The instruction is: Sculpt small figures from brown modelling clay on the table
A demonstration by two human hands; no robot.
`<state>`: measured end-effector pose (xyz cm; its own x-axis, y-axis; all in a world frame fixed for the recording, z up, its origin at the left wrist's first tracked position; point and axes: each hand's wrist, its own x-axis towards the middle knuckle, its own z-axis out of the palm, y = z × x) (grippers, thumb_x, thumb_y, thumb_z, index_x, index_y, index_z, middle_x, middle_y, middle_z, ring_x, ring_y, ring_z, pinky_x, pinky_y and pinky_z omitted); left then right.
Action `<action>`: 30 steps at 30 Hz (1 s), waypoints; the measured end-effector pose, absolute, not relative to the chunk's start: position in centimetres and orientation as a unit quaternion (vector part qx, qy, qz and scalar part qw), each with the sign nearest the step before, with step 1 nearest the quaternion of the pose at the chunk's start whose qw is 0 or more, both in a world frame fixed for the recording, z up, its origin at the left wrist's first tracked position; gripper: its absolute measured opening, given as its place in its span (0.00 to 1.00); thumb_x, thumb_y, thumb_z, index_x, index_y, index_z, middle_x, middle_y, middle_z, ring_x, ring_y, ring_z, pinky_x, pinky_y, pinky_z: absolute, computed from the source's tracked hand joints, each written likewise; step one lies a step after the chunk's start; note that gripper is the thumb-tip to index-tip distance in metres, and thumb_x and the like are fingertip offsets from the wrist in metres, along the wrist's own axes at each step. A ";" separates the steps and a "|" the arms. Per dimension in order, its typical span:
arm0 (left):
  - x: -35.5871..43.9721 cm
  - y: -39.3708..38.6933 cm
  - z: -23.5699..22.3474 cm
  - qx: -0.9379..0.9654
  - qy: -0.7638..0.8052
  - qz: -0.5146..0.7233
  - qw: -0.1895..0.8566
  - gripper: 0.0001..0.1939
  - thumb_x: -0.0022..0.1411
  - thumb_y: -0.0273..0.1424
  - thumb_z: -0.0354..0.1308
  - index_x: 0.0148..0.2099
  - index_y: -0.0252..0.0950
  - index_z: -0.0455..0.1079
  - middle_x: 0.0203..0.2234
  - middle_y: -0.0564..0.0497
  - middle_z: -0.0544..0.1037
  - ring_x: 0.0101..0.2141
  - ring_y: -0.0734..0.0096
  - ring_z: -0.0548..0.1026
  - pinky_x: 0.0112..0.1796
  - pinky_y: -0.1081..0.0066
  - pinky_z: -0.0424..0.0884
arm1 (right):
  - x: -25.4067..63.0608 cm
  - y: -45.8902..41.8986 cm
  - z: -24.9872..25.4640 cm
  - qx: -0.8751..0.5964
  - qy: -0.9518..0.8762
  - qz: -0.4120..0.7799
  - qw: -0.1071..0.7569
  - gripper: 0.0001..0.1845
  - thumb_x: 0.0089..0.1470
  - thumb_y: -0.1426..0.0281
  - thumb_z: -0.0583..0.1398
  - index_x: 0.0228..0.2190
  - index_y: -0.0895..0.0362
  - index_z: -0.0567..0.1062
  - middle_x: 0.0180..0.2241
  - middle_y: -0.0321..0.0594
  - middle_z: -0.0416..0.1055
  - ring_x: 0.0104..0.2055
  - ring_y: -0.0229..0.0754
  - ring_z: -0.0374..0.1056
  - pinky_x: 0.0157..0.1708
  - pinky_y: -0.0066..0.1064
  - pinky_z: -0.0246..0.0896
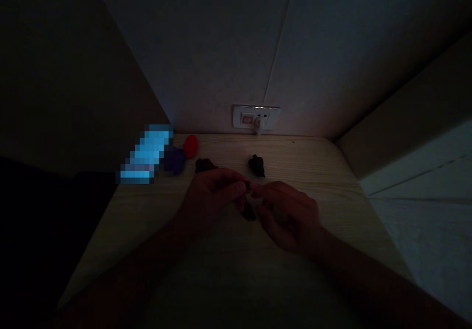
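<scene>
Small dark piece (pixel 248 186): up between the fingertips, above the surface (pixel 313 159); its size probably calls for a fingertip hold.
Left grip: the left hand (pixel 208 196) has thumb and forefinger nearly closed, pinching the piece, seemingly to steady it.
Right grip: the right hand (pixel 291 216) has its thumb apart from its fingers, fingertips at the piece, perhaps pressing it.
Lower dark lump (pixel 250 212): just below the fingers; whether held or resting, cannot tell.
Black lump (pixel 256 165), brown lump (pixel 205 164): beyond the hands, likely within easy reach.
Purple lump (pixel 174 161), red lump (pixel 191 146): farther left, apparently set aside.

Head-worn view, close above wooden tabletop (pixel 306 159), facing forward and down toward wall (pixel 206 58).
</scene>
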<state>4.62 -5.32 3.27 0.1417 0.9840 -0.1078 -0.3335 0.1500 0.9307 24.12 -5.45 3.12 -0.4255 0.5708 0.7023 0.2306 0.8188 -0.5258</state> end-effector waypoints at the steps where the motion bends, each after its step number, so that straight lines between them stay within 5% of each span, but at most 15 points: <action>1: 4.6 -5.3 3.3 0.397 0.408 0.514 0.641 0.07 0.54 0.31 0.71 0.33 0.35 0.78 0.21 0.54 0.81 0.21 0.74 0.76 0.26 0.74 0.76 | 24.1 -5.5 3.1 -0.241 -0.824 0.181 0.480 0.24 0.59 0.78 0.61 0.57 0.58 0.74 0.37 0.46 0.79 0.33 0.40 0.76 0.29 0.30 0.74; 20: 4.5 -5.5 3.5 0.442 0.433 0.498 0.608 0.05 0.56 0.31 0.68 0.34 0.36 0.77 0.21 0.54 0.80 0.22 0.72 0.77 0.28 0.72 0.76 | 24.3 -5.3 3.1 -0.249 -0.860 0.109 0.432 0.25 0.60 0.76 0.60 0.59 0.57 0.71 0.40 0.46 0.80 0.36 0.42 0.78 0.32 0.30 0.76; 30: 4.6 -5.4 3.3 0.399 0.368 0.522 0.657 0.07 0.55 0.32 0.72 0.36 0.36 0.79 0.24 0.53 0.81 0.22 0.74 0.77 0.27 0.73 0.76 | 24.1 -5.3 2.8 -0.240 -0.826 0.212 0.465 0.31 0.58 0.77 0.61 0.62 0.56 0.68 0.37 0.44 0.78 0.28 0.38 0.72 0.30 0.32 0.74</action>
